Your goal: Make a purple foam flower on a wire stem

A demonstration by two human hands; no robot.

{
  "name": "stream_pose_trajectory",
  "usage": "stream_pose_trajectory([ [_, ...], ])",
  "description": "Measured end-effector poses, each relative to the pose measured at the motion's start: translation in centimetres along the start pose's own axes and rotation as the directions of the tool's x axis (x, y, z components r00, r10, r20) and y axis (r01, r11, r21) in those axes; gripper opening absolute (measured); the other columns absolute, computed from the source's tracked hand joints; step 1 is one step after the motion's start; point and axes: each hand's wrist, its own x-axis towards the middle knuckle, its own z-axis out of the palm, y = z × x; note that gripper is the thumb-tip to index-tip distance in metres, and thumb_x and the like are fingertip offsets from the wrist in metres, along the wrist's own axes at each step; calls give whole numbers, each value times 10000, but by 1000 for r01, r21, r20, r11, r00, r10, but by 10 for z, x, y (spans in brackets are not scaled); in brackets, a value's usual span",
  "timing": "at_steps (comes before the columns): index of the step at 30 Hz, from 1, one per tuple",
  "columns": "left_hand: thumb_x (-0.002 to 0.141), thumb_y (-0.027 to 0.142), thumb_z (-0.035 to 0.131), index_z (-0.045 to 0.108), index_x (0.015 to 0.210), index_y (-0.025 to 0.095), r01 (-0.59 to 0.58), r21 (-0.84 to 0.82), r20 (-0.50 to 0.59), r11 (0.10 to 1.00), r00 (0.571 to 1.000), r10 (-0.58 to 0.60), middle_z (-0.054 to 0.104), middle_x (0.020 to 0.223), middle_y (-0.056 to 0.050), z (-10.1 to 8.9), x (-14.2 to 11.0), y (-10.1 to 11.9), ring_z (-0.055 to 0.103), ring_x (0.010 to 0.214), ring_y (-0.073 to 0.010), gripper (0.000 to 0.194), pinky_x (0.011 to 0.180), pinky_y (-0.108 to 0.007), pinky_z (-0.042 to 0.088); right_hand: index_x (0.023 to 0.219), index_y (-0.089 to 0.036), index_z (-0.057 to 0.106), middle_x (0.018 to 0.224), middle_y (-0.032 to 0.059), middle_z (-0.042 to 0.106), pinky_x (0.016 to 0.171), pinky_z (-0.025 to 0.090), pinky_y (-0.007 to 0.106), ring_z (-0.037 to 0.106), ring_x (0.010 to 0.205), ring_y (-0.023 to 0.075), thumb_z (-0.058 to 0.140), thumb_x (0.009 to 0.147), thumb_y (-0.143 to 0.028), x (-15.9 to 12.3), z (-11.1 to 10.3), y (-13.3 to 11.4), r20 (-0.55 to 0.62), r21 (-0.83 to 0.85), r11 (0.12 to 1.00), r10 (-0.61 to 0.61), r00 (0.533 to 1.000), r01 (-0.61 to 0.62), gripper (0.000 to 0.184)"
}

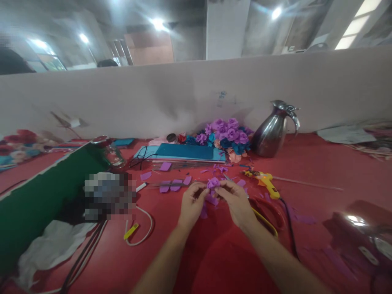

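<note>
Between both hands, above the red table (153, 245), is a small purple paper flower (213, 183). My left hand (193, 202) pinches it from the left side. My right hand (235, 200) grips its right side with thumb and fingers. Cut purple paper pieces (176, 185) lie to the left of the hands, and more scraps sit under and behind the flower. A yellow glue gun (269, 185) rests just to the right, a clear glue stick out of its back. Beside my right forearm is a pair of scissors with red and yellow handles (265, 222), partly hidden.
Behind the hands is a pile of finished paper flowers (229, 132) next to a metal jug (271, 130). Blue paper sheets (185, 151) and glasses (141, 159) lie to its left. A green board (39, 212), a glass jar (112, 153) and a white cable (151, 224) occupy the left side.
</note>
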Motion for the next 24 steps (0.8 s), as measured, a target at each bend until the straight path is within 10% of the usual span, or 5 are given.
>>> stream_pose_trajectory([
  [24, 832, 344, 607, 638, 812, 178, 61, -81, 226, 995, 973, -42, 586, 804, -27, -6, 1, 4, 545, 784, -162, 170, 784, -280, 438, 724, -209, 663, 598, -20, 612, 567, 407, 251, 534, 568, 128, 707, 716, -382, -6, -1, -12, 131, 72, 997, 14, 991, -23, 179],
])
